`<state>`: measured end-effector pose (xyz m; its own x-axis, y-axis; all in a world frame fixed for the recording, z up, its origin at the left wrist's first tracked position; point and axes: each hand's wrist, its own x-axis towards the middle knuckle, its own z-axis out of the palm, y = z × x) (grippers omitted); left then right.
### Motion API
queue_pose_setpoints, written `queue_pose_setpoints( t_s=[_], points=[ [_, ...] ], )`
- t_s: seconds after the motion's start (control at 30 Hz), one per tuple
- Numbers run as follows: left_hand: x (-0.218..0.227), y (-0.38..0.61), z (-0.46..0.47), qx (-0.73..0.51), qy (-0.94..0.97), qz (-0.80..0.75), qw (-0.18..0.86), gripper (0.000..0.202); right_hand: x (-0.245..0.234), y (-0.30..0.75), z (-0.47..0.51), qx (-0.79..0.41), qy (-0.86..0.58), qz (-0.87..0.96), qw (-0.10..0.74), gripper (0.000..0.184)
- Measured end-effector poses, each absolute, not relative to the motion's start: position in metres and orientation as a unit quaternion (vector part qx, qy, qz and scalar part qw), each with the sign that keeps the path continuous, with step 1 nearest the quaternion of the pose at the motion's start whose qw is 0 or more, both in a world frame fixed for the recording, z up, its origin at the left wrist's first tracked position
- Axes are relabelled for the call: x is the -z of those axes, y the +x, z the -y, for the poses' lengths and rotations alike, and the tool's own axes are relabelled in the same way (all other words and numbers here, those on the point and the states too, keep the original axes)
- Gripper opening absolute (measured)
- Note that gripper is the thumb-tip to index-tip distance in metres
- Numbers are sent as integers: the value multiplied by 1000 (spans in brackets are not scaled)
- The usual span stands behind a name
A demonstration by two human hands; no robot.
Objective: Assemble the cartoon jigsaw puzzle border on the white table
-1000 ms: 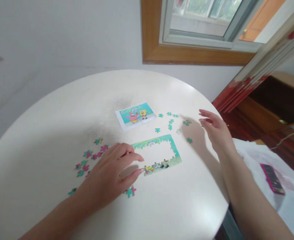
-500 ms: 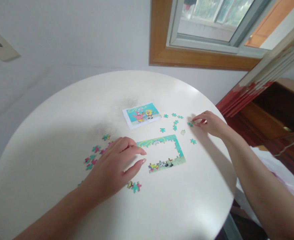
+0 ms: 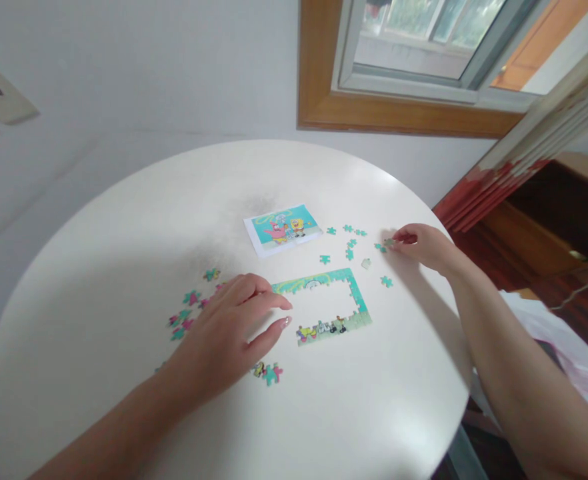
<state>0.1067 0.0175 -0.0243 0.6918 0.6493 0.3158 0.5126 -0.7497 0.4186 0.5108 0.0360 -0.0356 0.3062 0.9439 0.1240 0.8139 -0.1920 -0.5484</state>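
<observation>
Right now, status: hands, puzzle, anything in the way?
Left hand open, flat over the puzzle frame's left end. Right hand pinching a loose piece at the table's far right. Scattered teal pieces lie between it and the frame.

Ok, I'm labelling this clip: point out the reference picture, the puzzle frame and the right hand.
reference picture (image 3: pixel 283 229), head view, middle of the card.
puzzle frame (image 3: pixel 334 327), head view, its bottom strip.
right hand (image 3: pixel 424 247), head view, back of the hand.
</observation>
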Motion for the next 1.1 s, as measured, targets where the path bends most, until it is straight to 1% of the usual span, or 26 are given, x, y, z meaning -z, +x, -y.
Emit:
queue_pose_setpoints(
  t_s=[0.27, 0.47, 0.5, 0.6, 0.7, 0.77, 0.83, 0.9, 0.93, 1.0, 1.1],
  points=[
    [25, 108, -17, -230, 905, -324, 155, 15, 39, 510, -33, -155, -764, 542, 314, 15],
    [26, 108, -17, -222, 907, -321, 158, 15, 38, 504, -31, -164, -756, 539, 333, 10],
    [25, 108, -17, -219, 908, -321, 159, 15, 37, 504, -30, -168, -754, 541, 334, 11],
    [24, 109, -17, -221, 906, -323, 157, 16, 36, 505, -28, -179, -750, 543, 333, 23],
    [22, 109, -15, -231, 905, -323, 153, 17, 30, 506, -23, -177, -753, 540, 331, 21],
    [21, 109, -15, -232, 905, -323, 152, 18, 23, 499, -17, -181, -743, 540, 353, 20],
    [21, 110, -14, -229, 905, -324, 154, 19, 16, 482, -9, -224, -702, 543, 403, 23],
    [21, 110, -14, -228, 906, -321, 158, 18, 11, 456, 1, -308, -634, 550, 448, 26],
    [22, 110, -13, -229, 906, -317, 160, 18, 9, 441, 7, -355, -601, 554, 455, 26],
    [23, 111, -13, -234, 908, -307, 163, 17, 8, 410, 17, -426, -548, 567, 444, 22],
    [25, 111, -12, -236, 909, -298, 169, 18, 9, 373, 29, -449, -514, 613, 399, 17]
  ],
)
